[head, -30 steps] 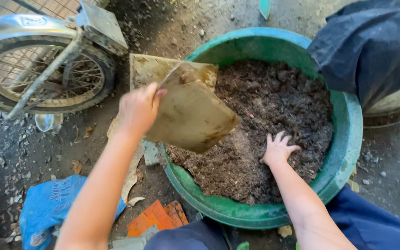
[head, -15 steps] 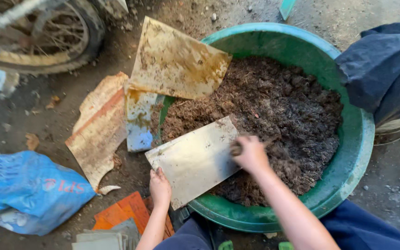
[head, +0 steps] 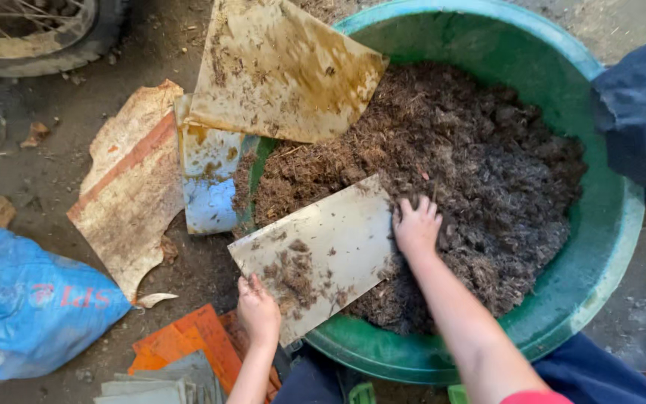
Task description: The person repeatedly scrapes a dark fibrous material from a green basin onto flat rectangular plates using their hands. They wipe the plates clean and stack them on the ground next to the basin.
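Observation:
A big green tub (head: 600,247) is filled with dark brown, fibrous soil (head: 480,164). A flat, dirty pale board (head: 323,251) lies tilted over the tub's near left rim, with crumbs of soil on it. My left hand (head: 257,308) grips the board's near lower edge. My right hand (head: 416,224) rests on the soil at the board's right edge, fingers spread and touching it. A second stained board (head: 282,67) lies across the tub's far left rim.
Torn stained sheets (head: 132,187) lie on the ground left of the tub. A blue sack (head: 31,303) sits at the lower left, orange and grey tiles (head: 185,352) near my knees. A wheel (head: 31,34) stands at top left, dark cloth (head: 641,112) at right.
My left hand dropped the stained board on the far rim and took the pale board's near edge. My right hand went to the pale board's right edge. The view moved closer.

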Available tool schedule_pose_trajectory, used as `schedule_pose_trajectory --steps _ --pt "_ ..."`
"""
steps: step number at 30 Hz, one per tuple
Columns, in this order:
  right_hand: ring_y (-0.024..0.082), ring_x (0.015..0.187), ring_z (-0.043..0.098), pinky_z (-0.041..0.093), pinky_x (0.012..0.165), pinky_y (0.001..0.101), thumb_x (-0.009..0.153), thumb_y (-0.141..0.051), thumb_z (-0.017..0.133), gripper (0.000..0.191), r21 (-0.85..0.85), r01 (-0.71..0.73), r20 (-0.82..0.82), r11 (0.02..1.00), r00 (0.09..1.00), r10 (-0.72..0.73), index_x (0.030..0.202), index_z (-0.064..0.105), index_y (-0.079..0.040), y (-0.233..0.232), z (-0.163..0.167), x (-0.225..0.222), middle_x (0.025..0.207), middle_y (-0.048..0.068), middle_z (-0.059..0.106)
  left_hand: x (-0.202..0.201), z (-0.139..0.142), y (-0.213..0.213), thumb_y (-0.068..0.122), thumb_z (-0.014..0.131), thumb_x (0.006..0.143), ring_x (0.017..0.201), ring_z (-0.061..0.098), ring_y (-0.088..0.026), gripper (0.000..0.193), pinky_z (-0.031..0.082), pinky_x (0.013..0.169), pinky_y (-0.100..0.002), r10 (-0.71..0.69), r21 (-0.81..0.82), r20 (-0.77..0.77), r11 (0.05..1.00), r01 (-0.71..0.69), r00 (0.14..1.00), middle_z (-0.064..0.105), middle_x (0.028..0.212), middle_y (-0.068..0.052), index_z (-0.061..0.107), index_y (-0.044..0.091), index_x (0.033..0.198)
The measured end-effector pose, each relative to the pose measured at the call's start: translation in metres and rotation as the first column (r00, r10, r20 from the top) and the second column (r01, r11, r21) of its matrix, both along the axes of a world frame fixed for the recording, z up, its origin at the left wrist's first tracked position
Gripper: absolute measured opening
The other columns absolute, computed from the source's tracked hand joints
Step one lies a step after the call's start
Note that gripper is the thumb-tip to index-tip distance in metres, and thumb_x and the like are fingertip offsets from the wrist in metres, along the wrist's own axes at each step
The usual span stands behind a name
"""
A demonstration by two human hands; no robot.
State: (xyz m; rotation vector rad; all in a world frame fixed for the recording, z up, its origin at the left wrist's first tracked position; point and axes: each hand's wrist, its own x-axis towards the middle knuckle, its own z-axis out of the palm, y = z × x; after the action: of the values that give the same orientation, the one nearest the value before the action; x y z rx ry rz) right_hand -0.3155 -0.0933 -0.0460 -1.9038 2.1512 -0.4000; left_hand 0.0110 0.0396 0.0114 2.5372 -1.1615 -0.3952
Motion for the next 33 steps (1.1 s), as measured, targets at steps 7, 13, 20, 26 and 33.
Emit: schedule_pose_trajectory --steps 7,13,20,26,33 --pt "0.041 0.113 0.051 0.044 0.094 0.0577 0.088 -0.024 0.069 0.020 0.092 -0.233 0.257 0.968 0.945 0.203 0.107 0.070 -0.017 0.115 0.042 0.109 0.120 0.020 0.057 -0.007 0.005 0.006 0.037 0.042 0.109 0.087 0.067 -0.051 0.053 0.052 0.077 -0.055 0.065 0.112 -0.004 0.992 -0.064 0.998 0.070 0.090 -0.033 0.056 -0.006 0.136" --pt "0.038 0.122 0.050 0.039 0.103 0.0585 0.090 -0.021 0.065 0.024 0.175 -0.098 -0.002 0.980 0.995 0.099 0.114 0.068 -0.019 0.069 0.028 0.028 0.131 0.017 0.057 -0.004 0.006 0.007 0.034 0.042 0.110 0.090 0.065 -0.053 0.050 0.052 0.077 -0.056 -0.031 0.049 -0.002 0.998 0.031 1.000 0.069 0.095 -0.034 0.058 -0.010 0.130" --pt "0.038 0.123 0.046 0.035 0.104 0.0623 0.094 -0.031 0.061 0.038 0.173 -0.088 -0.155 0.981 0.981 0.115 0.130 0.061 -0.019 0.017 0.009 -0.016 0.127 0.017 0.054 -0.014 0.018 -0.002 0.033 0.040 0.109 0.085 0.067 -0.051 0.050 0.051 0.070 -0.058 -0.012 -0.054 -0.040 0.999 0.010 0.999 0.071 0.093 -0.030 0.039 0.009 0.152" --pt "0.025 0.061 0.069 0.059 0.063 0.0359 0.089 -0.005 0.054 0.021 0.362 0.117 0.551 0.925 0.774 -0.313 0.087 0.074 -0.010 0.009 0.114 0.087 0.068 0.013 0.071 -0.021 0.041 -0.016 0.031 0.041 0.104 0.072 0.068 -0.049 0.065 0.052 0.065 -0.056 0.019 0.268 -0.029 0.963 -0.011 0.999 0.071 0.073 -0.026 0.019 0.017 0.163" --pt "0.047 0.144 0.034 0.017 0.110 0.0761 0.092 -0.022 0.061 0.050 -0.120 -0.386 0.264 0.915 0.876 0.404 0.142 0.058 -0.017 -0.001 0.099 0.169 0.158 0.018 0.040 -0.017 0.023 0.000 0.029 0.046 0.103 0.072 0.067 -0.049 0.058 0.051 0.064 -0.058 -0.022 0.043 -0.025 0.999 0.023 0.999 0.071 0.080 -0.026 0.030 0.016 0.157"
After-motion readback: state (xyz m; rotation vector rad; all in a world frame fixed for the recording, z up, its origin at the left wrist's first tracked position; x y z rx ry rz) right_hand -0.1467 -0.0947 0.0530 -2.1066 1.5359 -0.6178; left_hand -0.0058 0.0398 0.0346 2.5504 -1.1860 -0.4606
